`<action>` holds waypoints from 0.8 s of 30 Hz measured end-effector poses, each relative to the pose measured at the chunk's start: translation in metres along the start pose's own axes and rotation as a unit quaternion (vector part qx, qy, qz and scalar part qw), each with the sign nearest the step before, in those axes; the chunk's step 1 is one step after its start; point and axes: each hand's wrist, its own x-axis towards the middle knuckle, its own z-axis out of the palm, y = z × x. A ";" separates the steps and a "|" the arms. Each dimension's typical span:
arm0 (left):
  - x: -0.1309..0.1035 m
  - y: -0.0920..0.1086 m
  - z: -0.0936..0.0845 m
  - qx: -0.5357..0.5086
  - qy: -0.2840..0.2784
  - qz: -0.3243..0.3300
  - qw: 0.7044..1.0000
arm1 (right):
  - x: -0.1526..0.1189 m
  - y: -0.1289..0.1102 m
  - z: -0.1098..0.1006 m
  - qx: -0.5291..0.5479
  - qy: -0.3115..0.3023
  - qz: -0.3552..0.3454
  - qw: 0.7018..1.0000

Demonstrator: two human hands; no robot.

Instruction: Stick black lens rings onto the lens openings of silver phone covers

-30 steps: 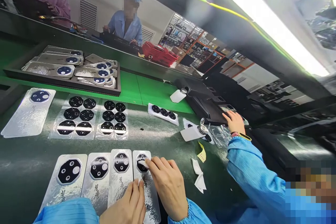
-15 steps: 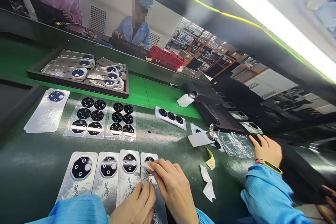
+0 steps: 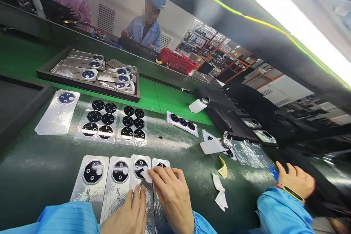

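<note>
Four silvery panels with black octagonal camera pieces lie in a row before me. My right hand (image 3: 174, 193) pinches a small white wipe (image 3: 146, 175) against the camera piece of the third panel (image 3: 141, 186) and partly covers the fourth panel (image 3: 161, 162). Fingers extended and holding nothing, my left hand (image 3: 127, 210) rests on the lower part of the third panel. To the left are the second panel (image 3: 120, 170) and the first panel (image 3: 93, 172). Sheets of black octagonal stickers (image 3: 102, 119) lie behind them.
A tray (image 3: 134, 97) of panels stands at the back left, near a loose panel stack (image 3: 57, 113). White bottles (image 3: 212, 147), a crumpled wipe (image 3: 219, 192) and a plastic bag (image 3: 249, 155) are to the right. Another person's hand (image 3: 297, 181) reaches in there.
My right hand has moved the wipe from the fourth panel to the third. My left hand has shifted left and flattened. The other person's hand has left the panels at the right and come nearer.
</note>
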 end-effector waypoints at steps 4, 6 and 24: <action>0.002 0.001 -0.001 -0.008 0.004 -0.002 1.000 | -0.001 -0.003 -0.002 -0.013 -0.003 0.000 1.000; 0.002 0.001 -0.001 -0.011 0.015 -0.012 1.000 | -0.001 -0.005 -0.002 -0.016 -0.003 0.001 1.000; 0.000 0.003 0.002 0.000 0.010 -0.004 1.000 | -0.005 -0.006 0.000 -0.022 -0.003 0.017 1.000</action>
